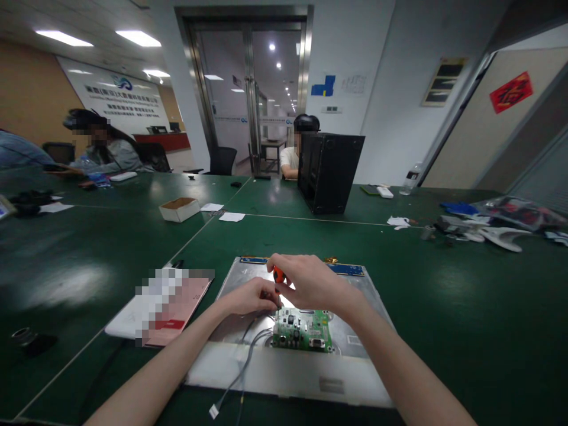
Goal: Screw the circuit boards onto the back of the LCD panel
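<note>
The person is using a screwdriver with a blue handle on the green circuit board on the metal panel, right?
Not quite: the handle is orange, not blue. The head view shows the right hand gripping the orange-handled screwdriver over the green circuit board on the metal panel, with the left hand steadying its tip.

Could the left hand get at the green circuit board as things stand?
Probably yes: the left hand rests at the green circuit board's upper left corner, with only loose grey cables nearby.
</note>
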